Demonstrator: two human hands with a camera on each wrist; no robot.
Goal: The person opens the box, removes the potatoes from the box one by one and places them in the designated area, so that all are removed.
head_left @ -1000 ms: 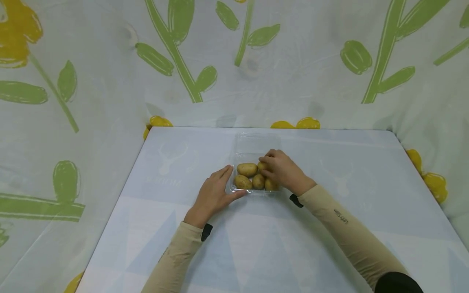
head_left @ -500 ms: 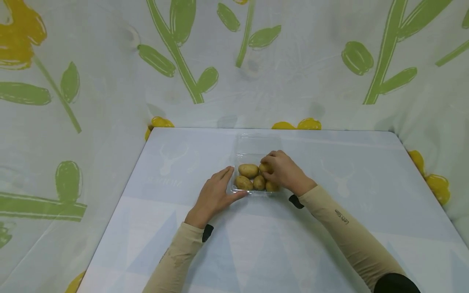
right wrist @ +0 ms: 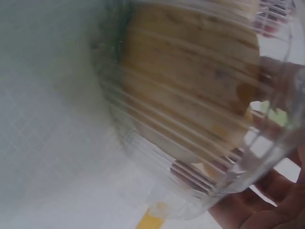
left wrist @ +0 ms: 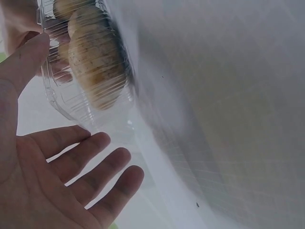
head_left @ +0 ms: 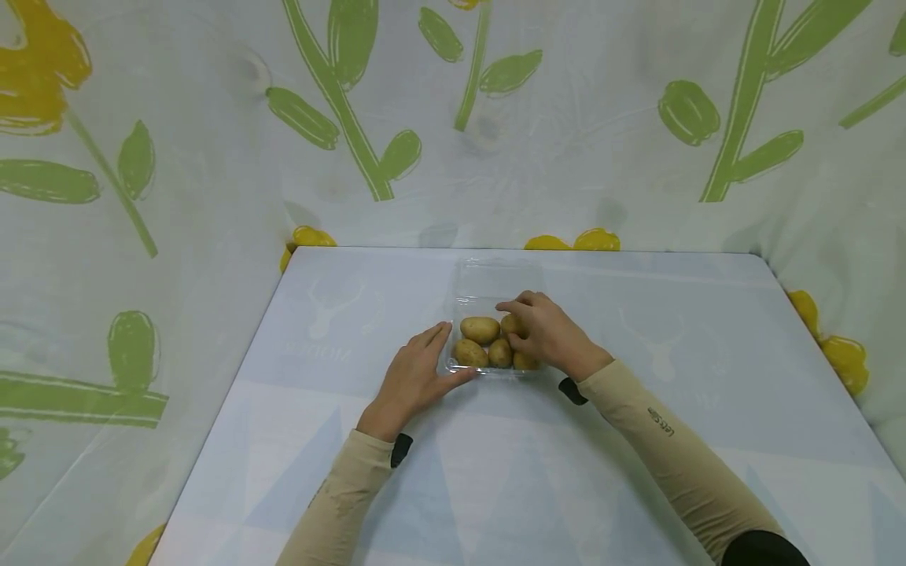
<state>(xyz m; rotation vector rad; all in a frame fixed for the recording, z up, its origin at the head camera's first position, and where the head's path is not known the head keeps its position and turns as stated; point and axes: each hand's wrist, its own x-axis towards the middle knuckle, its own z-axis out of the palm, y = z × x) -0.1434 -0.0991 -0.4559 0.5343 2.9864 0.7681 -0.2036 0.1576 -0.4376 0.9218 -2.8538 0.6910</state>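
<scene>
Several potatoes (head_left: 480,330) lie in a clear plastic clamshell container (head_left: 460,369), its lid (head_left: 499,277) folded open toward the back. My left hand (head_left: 414,377) rests against the container's left side and near edge, thumb along the front. In the left wrist view, the fingers (left wrist: 78,183) of that hand are spread and nearly straight beside the ribbed wall. My right hand (head_left: 555,334) is over the container's right part, fingers parted around a potato (head_left: 513,324) at the back right. The right wrist view shows a potato (right wrist: 190,81) close behind the ribbed plastic, with right-hand fingers (right wrist: 238,210) beyond.
The container stands on a pale table (head_left: 340,314) with blue triangle patterns. A white curtain (head_left: 566,157) with green leaves and yellow flowers hangs behind the table and along its sides.
My right hand's fingers have spread apart, the index finger lifting away from the back-right potato. My left hand and the container have stayed in place.
</scene>
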